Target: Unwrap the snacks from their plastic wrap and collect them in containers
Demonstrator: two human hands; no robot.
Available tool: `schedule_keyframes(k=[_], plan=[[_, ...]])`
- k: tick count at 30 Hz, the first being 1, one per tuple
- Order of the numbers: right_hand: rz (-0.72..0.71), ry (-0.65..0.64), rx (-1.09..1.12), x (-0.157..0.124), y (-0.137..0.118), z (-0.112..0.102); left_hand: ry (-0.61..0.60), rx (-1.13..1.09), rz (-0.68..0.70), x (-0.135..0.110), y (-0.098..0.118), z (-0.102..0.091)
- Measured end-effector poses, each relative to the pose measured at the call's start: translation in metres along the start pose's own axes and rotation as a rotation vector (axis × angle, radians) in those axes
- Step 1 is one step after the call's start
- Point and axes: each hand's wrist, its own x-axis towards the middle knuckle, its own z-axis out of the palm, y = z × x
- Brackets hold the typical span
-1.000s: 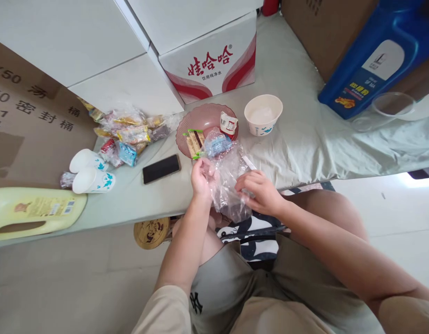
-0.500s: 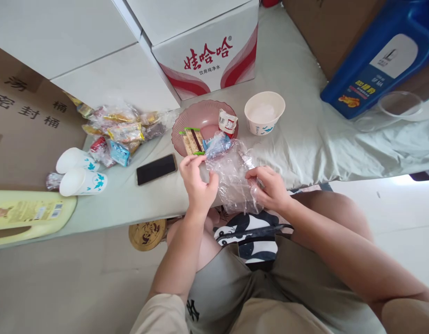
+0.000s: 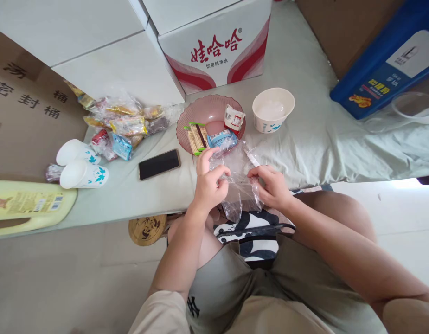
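Note:
A thin, clear plastic bag (image 3: pixel 235 185) hangs crumpled over the front edge of the cloth-covered surface. My right hand (image 3: pixel 270 185) pinches its right side, close to a white strip. At the bag's left side is my left hand (image 3: pixel 211 183), its fingers bent but apart and nothing gripped between them. Just beyond the left fingertips stands a pink ribbed plate (image 3: pixel 205 109). It holds green-edged biscuit packs (image 3: pixel 196 137), a blue-wrapped snack (image 3: pixel 221 138) and a small red-and-white packet (image 3: pixel 234 118). The bag partly covers the plate's near rim.
Right of the plate stands a white paper bowl (image 3: pixel 272 109) with whitish contents. A phone (image 3: pixel 159 164), two paper cups (image 3: pixel 84 174) and a pile of wrapped snacks (image 3: pixel 125 123) lie to the left. A white carton (image 3: pixel 217 55) is behind; a blue jug (image 3: pixel 381 69) stands at right.
My left hand has shifted slightly right, its fingers spreading away from the blue-wrapped snack, which now lies in plainer view on the plate. My right hand keeps its pinch on the bag.

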Motion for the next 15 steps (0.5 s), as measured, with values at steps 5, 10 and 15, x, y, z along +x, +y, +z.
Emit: schedule_keyframes(k=[5,10,15], plan=[[0.018,-0.003,-0.025,0.0008,0.0016,0.0012,0.001,-0.018,-0.045,-0.0038,-0.0046,-0.0061],[-0.007,0.005,-0.028,0.0022,0.0004,0.0005,0.02,-0.05,-0.081,-0.0074,-0.0075,-0.0083],[0.018,-0.006,-0.005,0.0038,-0.0019,-0.0024,0.021,-0.113,-0.098,-0.0044,-0.0068,-0.008]])
